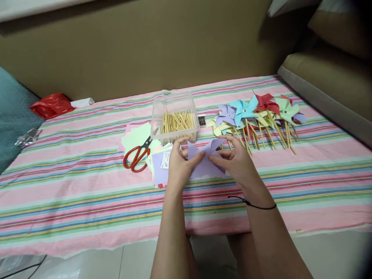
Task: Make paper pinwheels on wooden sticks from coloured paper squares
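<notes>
Between my two hands is a purple paper sheet with cuts running in from its corners, held above the striped cloth. My left hand grips its left side, the thumb pressed near the middle. On the other side my right hand pinches the paper, its thumb also close to the centre. Just left of my left hand lie a stack of coloured paper squares and a small white card. Red-handled scissors rest on more paper. Fingers behind the purple sheet are partly hidden.
A clear plastic box of thin wooden sticks stands behind my hands. Finished paper pinwheels on sticks are piled at the right. A red plastic bag lies far left, and a padded seat borders the right side.
</notes>
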Motion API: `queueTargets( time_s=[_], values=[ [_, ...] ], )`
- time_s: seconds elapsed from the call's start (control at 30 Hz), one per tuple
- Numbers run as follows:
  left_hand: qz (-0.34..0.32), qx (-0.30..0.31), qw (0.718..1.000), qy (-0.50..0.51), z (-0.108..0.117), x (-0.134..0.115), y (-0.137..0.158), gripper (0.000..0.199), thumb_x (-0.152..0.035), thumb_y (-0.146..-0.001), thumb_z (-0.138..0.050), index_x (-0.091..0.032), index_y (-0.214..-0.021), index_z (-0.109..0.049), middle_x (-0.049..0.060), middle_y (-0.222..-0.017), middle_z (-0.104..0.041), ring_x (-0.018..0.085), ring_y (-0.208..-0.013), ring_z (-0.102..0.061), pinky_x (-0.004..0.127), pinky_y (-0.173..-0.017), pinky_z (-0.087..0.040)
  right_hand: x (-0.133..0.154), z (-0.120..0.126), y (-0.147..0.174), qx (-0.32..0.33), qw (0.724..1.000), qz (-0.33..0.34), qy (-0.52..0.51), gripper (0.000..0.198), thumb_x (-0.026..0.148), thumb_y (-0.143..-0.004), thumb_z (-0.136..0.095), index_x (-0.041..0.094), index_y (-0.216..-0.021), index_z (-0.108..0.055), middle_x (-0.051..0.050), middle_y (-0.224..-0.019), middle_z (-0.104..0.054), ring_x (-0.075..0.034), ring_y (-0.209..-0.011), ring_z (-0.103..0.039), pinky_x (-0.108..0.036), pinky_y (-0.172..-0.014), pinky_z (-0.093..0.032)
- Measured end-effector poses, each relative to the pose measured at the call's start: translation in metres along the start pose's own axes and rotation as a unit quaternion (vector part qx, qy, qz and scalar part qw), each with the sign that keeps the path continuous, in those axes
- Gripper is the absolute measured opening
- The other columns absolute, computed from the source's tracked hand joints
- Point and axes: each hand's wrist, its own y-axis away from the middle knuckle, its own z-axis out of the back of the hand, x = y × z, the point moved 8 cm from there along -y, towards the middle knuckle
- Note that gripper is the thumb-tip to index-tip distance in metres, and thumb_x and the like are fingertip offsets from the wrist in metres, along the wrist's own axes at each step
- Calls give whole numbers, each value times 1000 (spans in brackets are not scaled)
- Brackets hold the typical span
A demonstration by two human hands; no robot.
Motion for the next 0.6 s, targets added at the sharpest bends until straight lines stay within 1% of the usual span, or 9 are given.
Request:
queueTargets(
  time_s=[0.07,0.17,0.23,0.3,0.4,0.5,0.53,0.6],
  values=[
    [2,2,1000,26,2,1,-1,54,-34,-65,-82,-23,-108,-51,-2,-68,-69,12,-52,-61,22,-50,-47,0,3,0,-20,1000,-6,-14,66,32,-59,-84,27,-114,-47,2,-69,-71,-20,-58,-67,-29,-50,-52],
    [-6,-5,999,32,10,-2,-3,38,-36,-73,-74,-22,-103,-57,-1,-73,-69,10,-53,-59,20,-49,-45,0,11,1,-69,997,-34,-26,71,32,-54,-86,25,-114,-48,1,-70,-71,-20,-58,-67,-28,-48,-51],
    [-18,7,1000,25,13,-5,-3,28,-35,-78,-69,-22,-101,-60,2,-83,-71,10,-58,-61,20,-52,-46,1,16,1,-89,994,-50,-33,72,31,-51,-86,24,-112,-49,1,-70,-71,-20,-57,-67,-27,-46,-50],
    [-28,27,999,22,14,-9,-2,26,-33,-80,-67,-22,-103,-62,5,-95,-71,12,-67,-65,21,-55,-49,1,17,1,-85,994,-61,-40,69,30,-50,-86,24,-109,-51,2,-68,-70,-19,-57,-66,-26,-47,-49],
    [-61,43,997,4,16,-16,2,26,-29,-80,-68,-24,-106,-64,6,-106,-70,15,-77,-66,22,-60,-51,-1,16,0,-64,994,-70,-51,65,29,-51,-87,24,-105,-52,2,-68,-70,-17,-58,-66,-25,-49,-49],
    [-116,77,989,-57,15,-24,5,11,-22,-83,-63,-22,-90,-72,8,-116,-66,16,-84,-65,23,-63,-52,-5,17,0,-63,993,-73,-66,67,27,-50,-88,24,-106,-51,3,-70,-70,-16,-59,-66,-25,-52,-50],
    [-129,96,984,-81,14,-25,7,12,-21,-84,-61,-21,-84,-74,9,-119,-64,17,-89,-64,24,-64,-52,-6,17,-1,-62,993,-75,-67,67,26,-51,-88,24,-106,-51,3,-69,-70,-16,-58,-66,-25,-52,-50],
    [-135,133,975,-116,12,-25,8,16,-18,-84,-60,-21,-81,-76,10,-121,-62,21,-101,-62,25,-69,-52,-6,17,-1,-55,993,-77,-66,66,28,-52,-88,25,-106,-51,2,-70,-70,-17,-57,-66,-26,-50,-49]
  ],
)
